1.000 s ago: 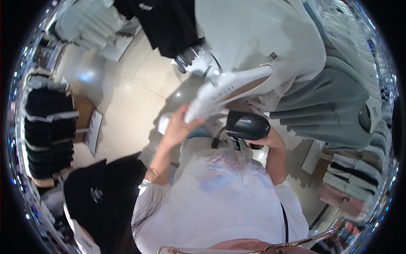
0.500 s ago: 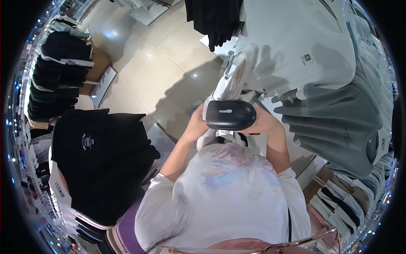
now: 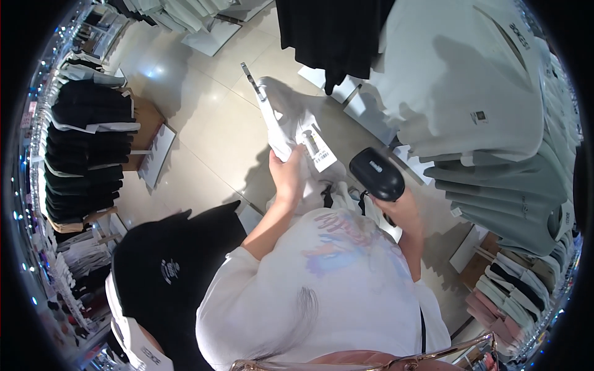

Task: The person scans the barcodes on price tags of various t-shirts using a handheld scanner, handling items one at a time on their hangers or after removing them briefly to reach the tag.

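My left hand (image 3: 288, 176) is closed around a white garment (image 3: 286, 93) on a hanger (image 3: 263, 102) with a metal hook (image 3: 249, 77) pointing up and to the left. A white tag (image 3: 317, 148) with a barcode hangs beside my fingers, facing up. To the right, my right hand (image 3: 399, 207) is closed on a black rounded handheld device (image 3: 376, 173), apart from the garment. The device hides most of the fingers, and its exact kind does not show.
Black shirts (image 3: 179, 266) hang close on the left, with a rack of dark clothes (image 3: 93, 148) behind. A large pale shirt (image 3: 458, 93) and grey-green shirts (image 3: 507, 198) hang on the right. Black clothing (image 3: 328, 37) hangs ahead. Tiled floor (image 3: 204, 123) lies beyond my hands.
The hands have moved apart: my left hand has swung the garment left, and the tag now shows. The device in my right hand has moved right and tilted. The whole view has shifted.
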A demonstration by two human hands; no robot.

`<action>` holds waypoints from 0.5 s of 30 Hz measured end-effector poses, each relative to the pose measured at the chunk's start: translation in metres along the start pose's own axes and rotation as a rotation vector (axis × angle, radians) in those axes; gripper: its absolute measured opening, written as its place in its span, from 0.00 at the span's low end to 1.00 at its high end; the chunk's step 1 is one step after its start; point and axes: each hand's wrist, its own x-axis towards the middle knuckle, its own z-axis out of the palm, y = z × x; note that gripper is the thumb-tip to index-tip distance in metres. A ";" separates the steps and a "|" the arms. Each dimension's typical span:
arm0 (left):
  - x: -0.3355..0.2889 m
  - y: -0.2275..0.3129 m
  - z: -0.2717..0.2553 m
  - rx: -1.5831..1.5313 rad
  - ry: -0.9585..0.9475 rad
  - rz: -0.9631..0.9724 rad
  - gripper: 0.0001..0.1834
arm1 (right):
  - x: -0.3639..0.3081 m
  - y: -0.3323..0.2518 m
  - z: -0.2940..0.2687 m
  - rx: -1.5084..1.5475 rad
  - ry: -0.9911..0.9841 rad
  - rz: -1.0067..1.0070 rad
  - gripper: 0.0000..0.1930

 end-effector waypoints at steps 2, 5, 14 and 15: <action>0.025 -0.005 -0.008 0.025 0.053 0.084 0.19 | 0.007 -0.002 0.025 -0.098 -0.038 0.049 0.17; 0.056 -0.001 -0.018 0.045 0.084 0.132 0.18 | 0.023 -0.007 0.061 -0.065 -0.056 0.236 0.19; 0.099 0.011 -0.032 0.041 0.058 0.083 0.19 | 0.064 -0.033 0.100 -0.045 -0.078 0.415 0.19; 0.100 0.009 -0.034 0.010 0.027 0.037 0.19 | 0.066 -0.035 0.100 0.008 -0.093 0.487 0.19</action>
